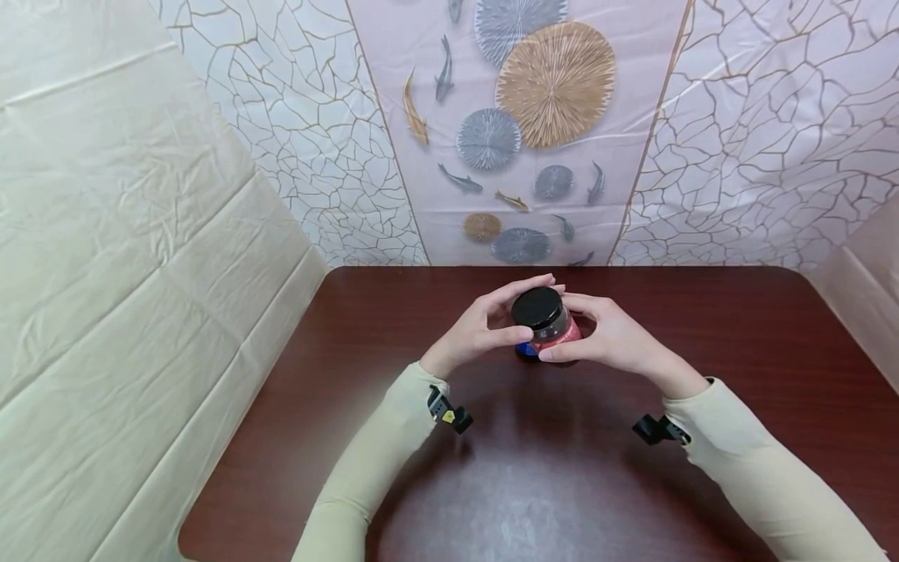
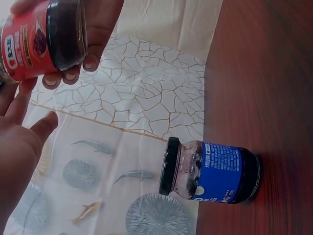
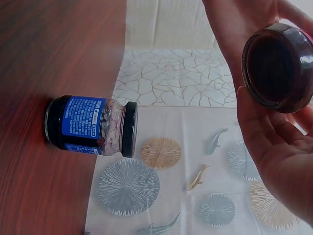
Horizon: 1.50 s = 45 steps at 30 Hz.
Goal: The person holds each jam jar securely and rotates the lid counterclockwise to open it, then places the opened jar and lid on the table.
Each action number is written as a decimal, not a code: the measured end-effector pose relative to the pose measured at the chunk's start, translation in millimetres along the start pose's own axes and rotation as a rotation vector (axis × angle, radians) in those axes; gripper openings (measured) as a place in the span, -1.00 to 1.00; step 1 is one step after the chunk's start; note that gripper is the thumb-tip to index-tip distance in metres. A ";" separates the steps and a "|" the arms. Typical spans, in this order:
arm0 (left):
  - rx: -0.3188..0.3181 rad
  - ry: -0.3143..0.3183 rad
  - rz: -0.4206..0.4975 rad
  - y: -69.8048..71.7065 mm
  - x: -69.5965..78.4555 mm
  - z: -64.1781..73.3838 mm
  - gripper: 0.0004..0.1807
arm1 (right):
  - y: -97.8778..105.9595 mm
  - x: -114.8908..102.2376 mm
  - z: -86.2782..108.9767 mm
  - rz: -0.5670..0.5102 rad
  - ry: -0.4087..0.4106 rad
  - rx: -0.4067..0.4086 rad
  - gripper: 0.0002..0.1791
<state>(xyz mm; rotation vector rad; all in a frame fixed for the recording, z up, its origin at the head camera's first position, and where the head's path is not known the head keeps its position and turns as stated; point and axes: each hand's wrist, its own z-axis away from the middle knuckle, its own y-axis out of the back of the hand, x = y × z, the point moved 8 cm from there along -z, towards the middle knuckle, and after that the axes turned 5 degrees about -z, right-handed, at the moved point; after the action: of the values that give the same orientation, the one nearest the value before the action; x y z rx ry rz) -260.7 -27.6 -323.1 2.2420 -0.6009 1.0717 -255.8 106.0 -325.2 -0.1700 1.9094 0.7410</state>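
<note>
Both hands hold a glass jar with a red label and a black lid (image 1: pixel 538 307), raised off the table and tilted. Around the lid end curve the fingers and thumb of my left hand (image 1: pixel 485 321). My right hand (image 1: pixel 611 334) grips the lower body, its thumb across the front of the red label (image 2: pixel 28 46). The right wrist view shows the jar's dark glass base (image 3: pixel 271 68), while the lid lies outside the left wrist view. A second jar, blue-labelled with a black lid (image 2: pixel 215 172), stands upright on the table just behind, mostly hidden in the head view.
The dark reddish-brown table (image 1: pixel 520 484) has rounded corners and a glossy top. A patterned cloth backdrop (image 1: pixel 435 195) hangs behind its far edge, and a cream cloth (image 1: pixel 140 273) slopes along the left side. Small black cameras (image 1: pixel 460 419) are strapped to both wrists.
</note>
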 end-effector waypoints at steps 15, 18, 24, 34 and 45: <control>0.220 0.043 0.083 -0.6 2.3 -2.2 -0.34 | 10.6 -2.8 -0.6 0.070 0.001 0.153 -0.50; 0.280 0.077 0.035 0.5 1.9 -1.2 -0.34 | 11.8 -2.5 -0.2 0.081 0.020 0.216 -0.47; 0.373 0.129 -0.065 5.0 6.4 2.1 -0.37 | 10.8 -4.7 -2.7 0.150 0.099 0.313 -0.45; 0.280 0.132 0.013 3.5 8.8 6.2 -0.19 | 6.4 -1.5 -1.7 0.054 0.060 0.238 -0.44; 0.096 0.115 0.029 -2.7 14.9 4.1 -0.18 | 3.8 -1.7 4.8 0.024 0.035 0.096 -0.44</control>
<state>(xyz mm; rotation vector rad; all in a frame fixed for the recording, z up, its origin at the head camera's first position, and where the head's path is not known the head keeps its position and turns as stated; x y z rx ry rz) -248.2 -30.5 -314.1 2.2403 -0.5455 1.2586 -253.0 111.4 -323.5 -0.1007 1.9791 0.6645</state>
